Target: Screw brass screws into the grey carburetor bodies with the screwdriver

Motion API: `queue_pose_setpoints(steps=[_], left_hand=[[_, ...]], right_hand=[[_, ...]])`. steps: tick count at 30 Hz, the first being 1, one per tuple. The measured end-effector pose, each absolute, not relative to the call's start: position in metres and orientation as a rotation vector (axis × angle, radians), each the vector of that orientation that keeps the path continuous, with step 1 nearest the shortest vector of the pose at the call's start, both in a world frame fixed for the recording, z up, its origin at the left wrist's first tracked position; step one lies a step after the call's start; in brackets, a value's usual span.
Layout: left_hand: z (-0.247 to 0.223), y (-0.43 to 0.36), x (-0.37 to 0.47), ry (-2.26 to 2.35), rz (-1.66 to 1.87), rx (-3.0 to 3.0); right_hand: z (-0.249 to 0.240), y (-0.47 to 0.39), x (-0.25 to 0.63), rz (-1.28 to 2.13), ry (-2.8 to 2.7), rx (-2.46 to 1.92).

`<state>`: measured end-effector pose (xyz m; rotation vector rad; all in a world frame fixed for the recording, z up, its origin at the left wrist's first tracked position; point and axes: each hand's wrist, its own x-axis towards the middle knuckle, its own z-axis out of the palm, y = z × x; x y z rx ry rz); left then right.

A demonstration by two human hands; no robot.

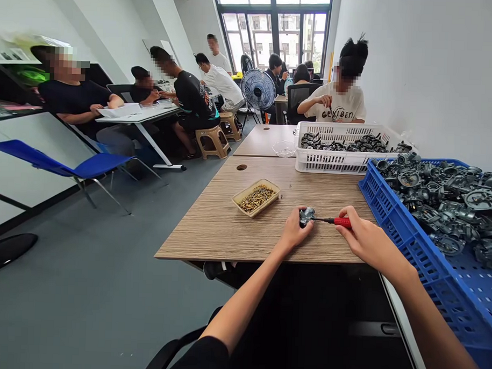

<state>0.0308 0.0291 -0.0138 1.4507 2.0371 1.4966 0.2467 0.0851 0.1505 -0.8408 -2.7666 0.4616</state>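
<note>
My left hand (296, 230) is closed around a small grey metal carburetor (308, 214), keeping it just above or on the wooden table (212, 226); which of the two I cannot tell. With my right hand (359, 231) I grip the red handle of a screwdriver (342, 222). Its dark shaft points left, and the tip meets the carburetor's side. Left of my hands, a cream plastic tray (236, 200) holds many small brass-coloured parts. A couple of tiny loose pieces (281, 196) lie near the tray.
A blue crate (405, 233) piled with carburetors stands close on my right. Behind it, a white basket (323, 161) holds more of them, with a co-worker (333, 104) seated beyond. A fan (258, 91), a blue chair (93, 163) and other people are farther off.
</note>
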Motion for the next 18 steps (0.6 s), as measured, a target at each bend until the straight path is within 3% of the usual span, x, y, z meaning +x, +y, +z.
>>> queue_pose_setpoints(steps=[4, 10, 15, 18], left_hand=[[-0.0121, 0.0286, 0.0307, 2.02, 1.5, 1.461], [-0.0102, 0.0279, 0.0308, 2.001, 1.507, 1.46], [-0.0098, 0.0277, 0.0315, 2.012, 1.504, 1.451], [-0.01, 0.0279, 0.0317, 2.024, 1.499, 1.444]], right_hand=[[0.1486, 0.0852, 0.246, 0.553, -2.739, -0.82], [0.1456, 0.0886, 0.2428, 0.308, -2.774, -1.081], [0.1457, 0.0895, 0.2476, 0.549, -2.741, -0.856], [0.1438, 0.0878, 0.2454, 0.527, -2.743, -0.857]])
